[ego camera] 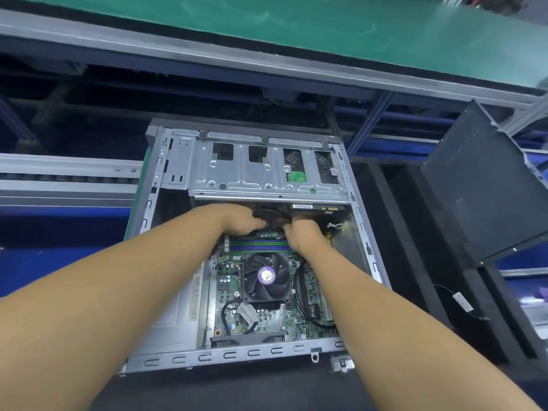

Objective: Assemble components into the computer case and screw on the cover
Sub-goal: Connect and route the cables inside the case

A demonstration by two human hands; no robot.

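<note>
An open grey computer case (166,358) lies flat in front of me. Its green motherboard (269,318) carries a black CPU fan (266,277) with a purple label. A silver drive cage (240,176) spans the far end. Both hands reach in just below the cage, above the memory slots (258,247). My left hand (237,219) and my right hand (302,232) meet at a bundle of black cables (271,216), fingers curled around it. A hard drive (317,208) shows under the cage edge. The dark side cover (486,185) leans at the right.
A green conveyor belt (296,22) runs across the top on an aluminium frame. A roller rail (65,179) sits at the left. Black foam padding (415,232) lies right of the case, with a loose tagged cable (462,302) on it. Blue bins sit at far right.
</note>
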